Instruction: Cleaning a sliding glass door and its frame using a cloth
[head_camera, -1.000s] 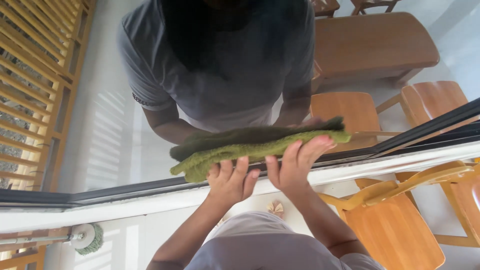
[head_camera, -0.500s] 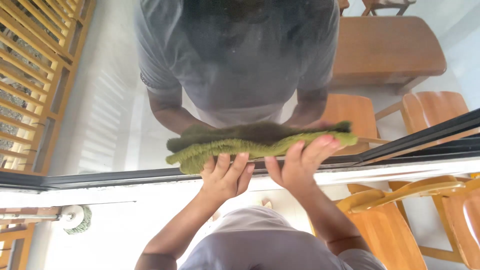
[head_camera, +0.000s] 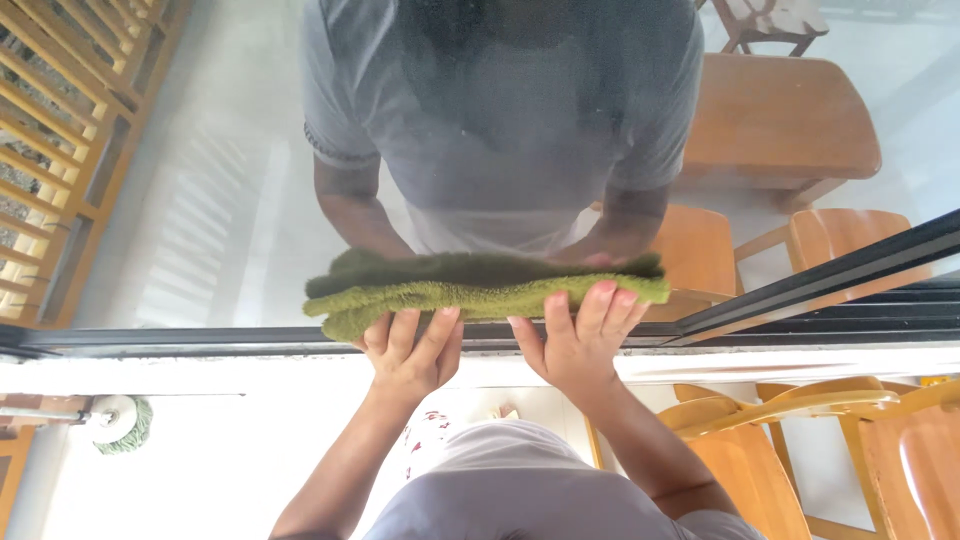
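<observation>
Green cloth (head_camera: 480, 296) pressed flat against glass pane (head_camera: 200, 200) near its bottom frame, left hand (head_camera: 408, 352) and right hand (head_camera: 578, 345) spread open on it; palms hidden, head in reflection cut off.

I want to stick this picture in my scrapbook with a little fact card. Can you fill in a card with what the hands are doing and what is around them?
Left hand: left hand presses the green cloth flat on the glass pane, fingers spread
Right hand: right hand presses the same cloth near its right end
Cloth: fuzzy, folded, stretched sideways just above the dark frame
Glass: shows a reflection of the person in a grey shirt
Nearby: wooden chairs at right, round mop head at lower left
</observation>
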